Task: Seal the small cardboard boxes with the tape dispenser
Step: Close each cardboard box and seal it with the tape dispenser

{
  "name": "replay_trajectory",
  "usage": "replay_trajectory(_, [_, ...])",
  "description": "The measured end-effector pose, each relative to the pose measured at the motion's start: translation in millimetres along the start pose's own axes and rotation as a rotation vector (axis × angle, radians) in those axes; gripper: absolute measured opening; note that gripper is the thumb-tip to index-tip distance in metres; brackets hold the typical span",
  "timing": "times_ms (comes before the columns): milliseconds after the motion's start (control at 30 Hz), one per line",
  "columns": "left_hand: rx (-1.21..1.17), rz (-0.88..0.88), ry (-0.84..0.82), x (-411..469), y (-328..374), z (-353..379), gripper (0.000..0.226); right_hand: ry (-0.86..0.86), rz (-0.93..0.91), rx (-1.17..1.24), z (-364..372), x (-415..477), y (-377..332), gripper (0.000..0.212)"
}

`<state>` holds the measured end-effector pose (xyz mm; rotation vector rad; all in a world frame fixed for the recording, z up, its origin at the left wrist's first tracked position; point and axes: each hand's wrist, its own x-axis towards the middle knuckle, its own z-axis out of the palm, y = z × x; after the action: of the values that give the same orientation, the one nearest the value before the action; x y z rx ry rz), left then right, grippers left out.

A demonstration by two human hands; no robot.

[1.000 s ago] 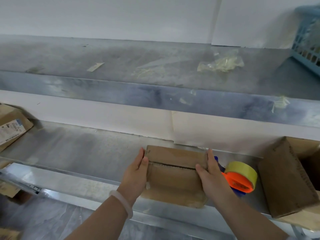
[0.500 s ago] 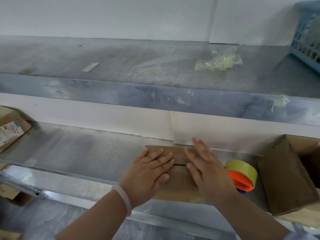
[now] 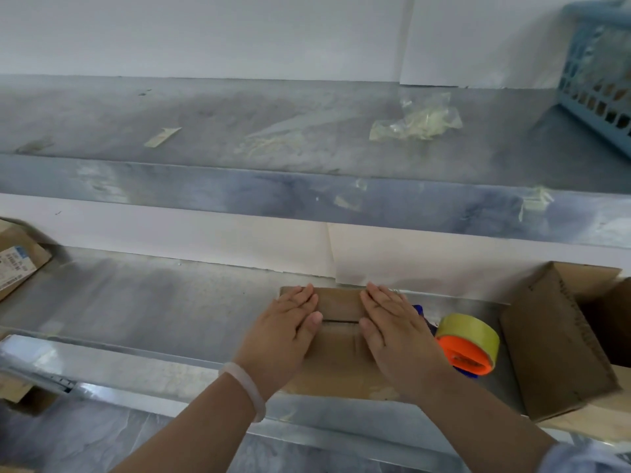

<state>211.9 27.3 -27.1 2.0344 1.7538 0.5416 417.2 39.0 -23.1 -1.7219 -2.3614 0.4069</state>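
The small cardboard box (image 3: 339,339) at lower centre is pressed flat by the left hand (image 3: 283,332) and right hand (image 3: 397,332), fingers straight; the tape dispenser (image 3: 467,344) sits just right.

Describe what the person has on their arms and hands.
No gloves on the left hand or right hand. A pale, smooth bangle circles the left wrist. The right forearm is bare up to a light bluish sleeve at the lower corner.
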Motion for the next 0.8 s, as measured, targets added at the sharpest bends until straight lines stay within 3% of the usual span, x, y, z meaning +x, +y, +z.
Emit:
replay_trajectory(33, [-0.095, -0.054, 0.078, -0.5, 2.6, 0.9, 0.056, 0.005, 0.061, 0.052, -0.8, 0.5, -2.4, 0.065])
replay_trajectory(100, [-0.178, -0.165, 0.185, -1.9, 6.7, 1.6, 0.057, 0.003, 0.237, 0.260, -2.2, -0.8, -5.4, 0.063])
replay_trajectory(167, [-0.251, -0.269, 0.119, -1.3, 5.6, 0.6, 0.066, -0.022, 0.363, 0.492, -0.9, -0.7, -1.5, 0.066])
replay_trajectory(433, [-0.638, -0.380, -0.105, -1.6, 0.0, -9.9, 0.066, -0.065, 0.455, 0.944, 1.4, -5.5, 14.7, 0.066])
replay_trajectory(600, [-0.769, -0.464, -0.068, 0.9, 1.4, -10.1, 0.060, -0.055, 0.536, 0.981, -3.3, -3.7, 7.9, 0.054])
replay_trajectory(800, [-0.781, -0.508, -0.042, 0.9, 3.5, -12.4, 0.057, -0.097, 0.571, 0.946, -7.0, -2.6, 9.1, 0.056])
